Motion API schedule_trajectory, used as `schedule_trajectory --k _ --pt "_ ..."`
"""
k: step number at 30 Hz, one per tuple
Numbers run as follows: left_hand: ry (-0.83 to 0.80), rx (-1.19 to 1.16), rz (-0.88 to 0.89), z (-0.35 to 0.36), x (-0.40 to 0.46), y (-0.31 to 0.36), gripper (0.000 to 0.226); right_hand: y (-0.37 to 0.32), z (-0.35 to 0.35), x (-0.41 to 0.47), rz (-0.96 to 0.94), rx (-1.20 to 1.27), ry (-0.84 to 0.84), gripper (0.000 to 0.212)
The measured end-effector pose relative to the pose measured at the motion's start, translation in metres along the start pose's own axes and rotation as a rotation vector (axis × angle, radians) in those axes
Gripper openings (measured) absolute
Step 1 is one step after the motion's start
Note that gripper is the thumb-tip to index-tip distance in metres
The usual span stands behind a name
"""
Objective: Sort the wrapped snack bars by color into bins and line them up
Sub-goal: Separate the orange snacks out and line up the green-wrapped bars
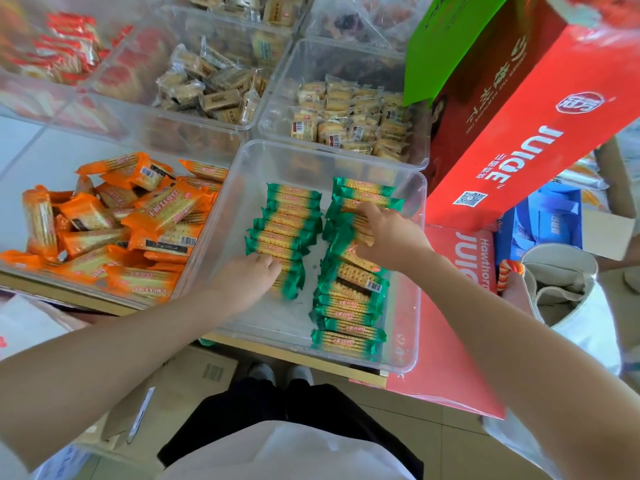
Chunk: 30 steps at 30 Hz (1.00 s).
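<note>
At the left of the frame the orange-wrapped bars (pixel 114 220) lie heaped every which way in their clear bin (pixel 194 268), which sits on the surface just beside the middle bin (pixel 412 271). In that middle bin the green-wrapped bars stand in two rows: the left row (pixel 284 223) runs from mid-frame down toward me, and my left hand (pixel 247 277) rests on its near end, fingers curled over the nearest bars, though I cannot tell whether this grip actually pinches one or only presses. The right row (pixel 349 306) is longer, reaching nearly to the bin's near wall. My right hand (pixel 388 237) lies over its upper part, fingers bent down onto the wrappers; again I cannot tell whether it has closed on a bar. Along the top of the frame clear bins hold red-wrapped packs (pixel 65 46) and pale biscuits (pixel 349 119). At the right lean red juice cartons (pixel 530 140).
</note>
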State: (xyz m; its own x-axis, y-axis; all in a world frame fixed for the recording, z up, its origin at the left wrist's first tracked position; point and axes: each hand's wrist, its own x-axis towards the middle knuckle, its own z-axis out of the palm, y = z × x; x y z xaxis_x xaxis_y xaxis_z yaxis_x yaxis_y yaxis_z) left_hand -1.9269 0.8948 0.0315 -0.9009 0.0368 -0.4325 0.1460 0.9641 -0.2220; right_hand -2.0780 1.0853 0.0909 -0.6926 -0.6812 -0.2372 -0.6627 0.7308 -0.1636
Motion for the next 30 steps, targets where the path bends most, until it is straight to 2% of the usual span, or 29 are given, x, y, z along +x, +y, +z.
schedule_trajectory --k 2,6,8,9,12,13,14,17,19,22,24,27,30 --pt "0.026 0.008 -0.054 0.001 0.002 -0.001 0.035 0.002 -0.005 0.001 -0.012 0.054 0.03 0.059" --pt "0.004 -0.001 -0.065 0.0 0.006 0.0 0.043 0.005 0.006 0.009 -0.05 0.009 -0.145 0.047" --pt "-0.008 -0.002 -0.068 0.001 0.007 0.0 0.042 0.005 0.013 0.012 -0.039 0.004 -0.153 0.046" --pt "-0.024 -0.004 -0.066 0.001 0.008 0.0 0.041 0.005 0.015 0.013 -0.032 0.013 -0.153 0.053" --pt "-0.072 -0.041 -0.041 0.0 0.012 -0.005 0.043 0.004 0.023 0.013 -0.059 -0.068 -0.234 0.093" --pt "-0.096 -0.064 -0.035 -0.001 0.014 -0.006 0.044 0.003 0.026 0.013 -0.059 -0.087 -0.246 0.098" --pt "-0.109 -0.085 -0.02 -0.002 0.015 -0.007 0.045 0.003 0.028 0.014 -0.051 -0.08 -0.234 0.096" --pt "-0.134 -0.146 0.031 -0.002 0.015 -0.012 0.044 0.007 0.025 0.019 -0.008 -0.033 -0.142 0.064" --pt "-0.132 -0.198 0.071 0.002 0.014 -0.016 0.045 0.005 0.023 0.019 -0.024 -0.097 -0.113 0.055" --pt "-0.135 -0.2 0.107 0.005 0.011 -0.021 0.048 -0.005 0.029 0.017 -0.092 -0.228 -0.022 0.053" --pt "-0.14 -0.156 0.101 0.002 0.008 -0.021 0.058 -0.007 0.033 0.02 -0.094 -0.28 0.029 0.054" --pt "-0.146 -0.071 0.077 -0.001 0.005 -0.015 0.079 -0.006 0.031 0.025 -0.05 -0.267 0.052 0.048" --pt "-0.14 0.028 0.056 -0.003 0.006 -0.008 0.079 -0.01 0.027 0.022 -0.04 -0.22 0.124 0.046"
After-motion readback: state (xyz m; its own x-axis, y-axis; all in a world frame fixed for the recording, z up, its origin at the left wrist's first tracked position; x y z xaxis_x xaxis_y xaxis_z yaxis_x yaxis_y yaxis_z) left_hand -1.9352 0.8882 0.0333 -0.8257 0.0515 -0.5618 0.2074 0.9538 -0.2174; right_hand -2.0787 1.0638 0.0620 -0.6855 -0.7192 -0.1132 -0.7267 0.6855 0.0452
